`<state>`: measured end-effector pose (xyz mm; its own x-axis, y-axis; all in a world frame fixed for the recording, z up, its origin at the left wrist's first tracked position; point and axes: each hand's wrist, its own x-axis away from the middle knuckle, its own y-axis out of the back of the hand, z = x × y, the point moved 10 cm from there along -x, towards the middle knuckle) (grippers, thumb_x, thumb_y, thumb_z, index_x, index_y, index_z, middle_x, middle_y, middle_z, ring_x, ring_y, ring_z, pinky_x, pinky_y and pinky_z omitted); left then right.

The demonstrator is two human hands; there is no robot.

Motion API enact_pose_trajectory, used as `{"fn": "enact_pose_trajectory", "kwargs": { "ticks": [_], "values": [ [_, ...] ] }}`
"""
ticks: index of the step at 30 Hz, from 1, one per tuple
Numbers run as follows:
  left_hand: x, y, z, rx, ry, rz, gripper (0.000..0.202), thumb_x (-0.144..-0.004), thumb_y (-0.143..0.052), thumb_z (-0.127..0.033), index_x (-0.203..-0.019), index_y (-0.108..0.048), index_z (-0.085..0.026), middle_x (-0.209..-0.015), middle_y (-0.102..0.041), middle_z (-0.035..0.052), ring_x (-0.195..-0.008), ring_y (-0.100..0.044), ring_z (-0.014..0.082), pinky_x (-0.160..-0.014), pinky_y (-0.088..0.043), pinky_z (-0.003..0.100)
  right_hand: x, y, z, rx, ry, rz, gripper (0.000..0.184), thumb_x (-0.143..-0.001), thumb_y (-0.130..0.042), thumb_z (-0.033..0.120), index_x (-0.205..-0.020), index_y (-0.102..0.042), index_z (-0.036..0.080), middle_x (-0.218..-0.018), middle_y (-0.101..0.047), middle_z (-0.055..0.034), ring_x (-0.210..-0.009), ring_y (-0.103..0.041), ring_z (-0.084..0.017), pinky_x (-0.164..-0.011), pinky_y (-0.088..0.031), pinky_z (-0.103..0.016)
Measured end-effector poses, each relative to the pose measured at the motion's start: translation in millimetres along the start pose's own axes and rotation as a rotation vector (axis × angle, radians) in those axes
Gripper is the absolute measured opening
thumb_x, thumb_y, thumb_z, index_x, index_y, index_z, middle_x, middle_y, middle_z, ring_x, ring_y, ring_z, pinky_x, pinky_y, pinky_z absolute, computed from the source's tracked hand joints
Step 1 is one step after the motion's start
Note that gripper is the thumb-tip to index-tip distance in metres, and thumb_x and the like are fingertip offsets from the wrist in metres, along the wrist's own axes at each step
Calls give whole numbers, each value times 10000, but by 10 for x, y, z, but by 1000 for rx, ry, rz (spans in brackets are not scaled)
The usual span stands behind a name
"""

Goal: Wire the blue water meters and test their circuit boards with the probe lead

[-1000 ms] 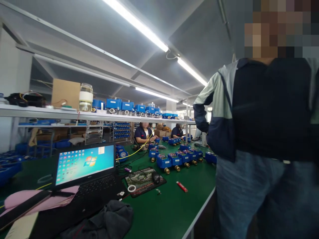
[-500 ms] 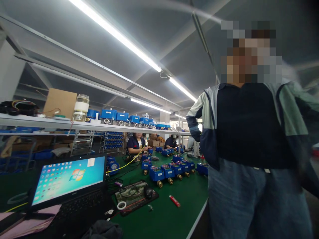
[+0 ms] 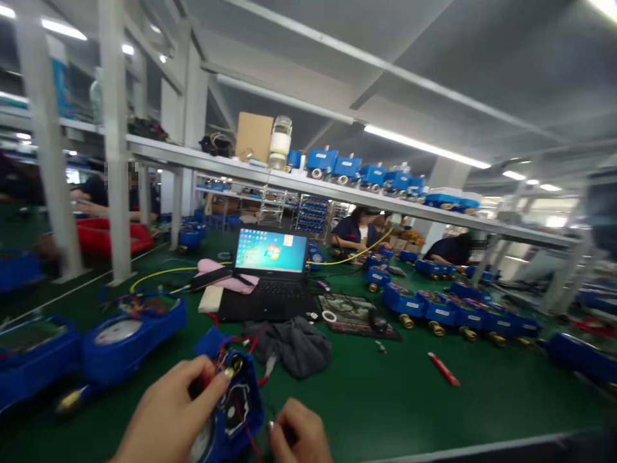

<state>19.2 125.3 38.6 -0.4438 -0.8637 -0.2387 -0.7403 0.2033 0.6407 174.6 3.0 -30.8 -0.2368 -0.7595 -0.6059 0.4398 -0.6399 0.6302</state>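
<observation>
My left hand (image 3: 168, 411) grips the top of an opened blue water meter (image 3: 236, 405) at the near edge of the green bench, its fingers closed over the housing among red wires. My right hand (image 3: 301, 434) sits just right of the meter, fingers curled in a pinch on something small that I cannot make out. Both hands are low in the view and slightly blurred.
A dark cloth (image 3: 294, 344), an open laptop (image 3: 270, 273) and a mouse mat (image 3: 354, 312) lie beyond the hands. More blue meters (image 3: 130, 334) stand at left, and a row of meters (image 3: 453, 315) at right. A red pen (image 3: 443, 368) lies on the bench. Other workers sit further back under a shelf (image 3: 337, 190).
The view has swung down and left from a standing person to the bench. My hands and the opened meter have come into view; the standing person is out of frame.
</observation>
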Motion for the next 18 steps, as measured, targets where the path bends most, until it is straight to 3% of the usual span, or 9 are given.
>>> {"fn": "enact_pose_trajectory", "kwargs": {
  "ticks": [4,10,13,18],
  "values": [
    [14,42,-149,53,81,16,431,-722,-406,-577,-544,-497,-195,-573,-539,5,-616,-507,182,-594,-343,275,57,30,-25,-118,20,-16,286,-904,-434,241,-623,-445,189,-561,-468,22,-507,-466,-92,-481,-329,-209],
    [51,42,-137,196,170,-2,412,-729,-438,-524,-523,-539,-181,-525,-534,-5,-548,-464,148,-561,-327,261,24,114,-48,-290,-52,-2,298,-939,-444,285,-655,-464,196,-571,-426,27,-502,-427,-103,-470,-339,-212],
    [45,32,-172,220,151,19,379,-722,-475,-503,-526,-513,-181,-532,-506,-16,-544,-442,136,-535,-324,247,-139,208,-8,-400,-117,-46,277,-955,-413,298,-718,-508,191,-605,-453,17,-534,-449,-111,-484,-375,-207],
    [27,21,-176,236,152,33,363,-737,-515,-492,-558,-490,-177,-561,-482,-28,-547,-408,118,-509,-318,225,-546,310,295,-582,-78,-93,123,-921,-486,254,-899,-580,176,-757,-587,-24,-655,-560,-123,-571,-445,-213]
  ]
}}
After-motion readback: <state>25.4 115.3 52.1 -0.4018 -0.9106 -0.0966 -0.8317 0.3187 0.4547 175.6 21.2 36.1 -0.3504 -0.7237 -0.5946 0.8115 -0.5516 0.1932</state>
